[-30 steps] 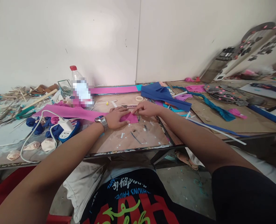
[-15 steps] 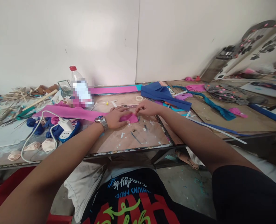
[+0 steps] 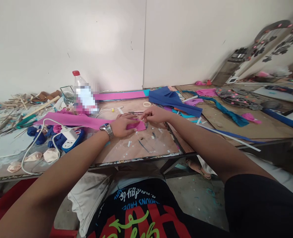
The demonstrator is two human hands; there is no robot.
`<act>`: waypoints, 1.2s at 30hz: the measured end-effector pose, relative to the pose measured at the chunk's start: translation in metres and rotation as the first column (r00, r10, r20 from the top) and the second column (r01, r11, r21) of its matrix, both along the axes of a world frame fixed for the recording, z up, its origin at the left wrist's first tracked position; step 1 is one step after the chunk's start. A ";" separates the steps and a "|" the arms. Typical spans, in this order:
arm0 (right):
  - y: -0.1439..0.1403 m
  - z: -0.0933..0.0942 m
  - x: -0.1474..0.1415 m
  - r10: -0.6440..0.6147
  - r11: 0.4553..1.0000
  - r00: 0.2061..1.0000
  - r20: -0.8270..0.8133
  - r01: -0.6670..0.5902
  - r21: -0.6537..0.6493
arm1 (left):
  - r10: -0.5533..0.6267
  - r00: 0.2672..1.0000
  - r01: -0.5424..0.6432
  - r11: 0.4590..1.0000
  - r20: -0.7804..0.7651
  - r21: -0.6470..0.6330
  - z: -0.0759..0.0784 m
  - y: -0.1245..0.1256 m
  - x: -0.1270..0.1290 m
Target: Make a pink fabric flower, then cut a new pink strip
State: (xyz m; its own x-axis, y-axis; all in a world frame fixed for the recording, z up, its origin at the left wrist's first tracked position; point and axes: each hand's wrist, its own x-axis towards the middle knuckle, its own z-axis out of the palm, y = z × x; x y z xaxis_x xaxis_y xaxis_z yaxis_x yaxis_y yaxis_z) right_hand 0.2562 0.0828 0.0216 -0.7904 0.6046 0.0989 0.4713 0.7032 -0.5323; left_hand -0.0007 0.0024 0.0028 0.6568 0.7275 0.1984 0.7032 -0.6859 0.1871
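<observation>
Long pink fabric strip (image 3: 87, 121), end folded flat

left hand (image 3: 123, 126) flat on pink strip (image 3: 87, 120) end | right hand (image 3: 154, 115) pinching strip's far edge | table (image 3: 136, 148) | bottle (image 3: 83, 94), power strip (image 3: 70, 137) at left | blue cloth (image 3: 172, 99) behind

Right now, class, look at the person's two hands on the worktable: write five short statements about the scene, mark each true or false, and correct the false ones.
1. The left hand lies flat on the pink strip. True.
2. The right hand holds scissors. False: it pinches the strip's end.
3. The bottle has a red cap. True.
4. The wristwatch is on the right wrist. False: left wrist.
5. The blue fabric lies left of the hands. False: to their right.
</observation>
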 end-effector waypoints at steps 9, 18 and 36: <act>-0.003 0.000 -0.004 0.033 0.996 0.998 -0.053 -0.037 -0.081 | -0.008 1.000 0.008 1.000 -0.003 0.002 -0.002 0.002 -0.001; -0.001 0.000 0.001 -0.007 0.997 1.000 0.002 0.007 -0.082 | -0.015 1.000 0.015 1.000 0.005 -0.007 -0.002 0.002 0.000; 0.000 -0.002 -0.001 0.048 0.980 0.989 -0.138 -0.073 -0.185 | -0.045 0.998 0.046 0.999 0.032 -0.009 -0.005 0.007 -0.003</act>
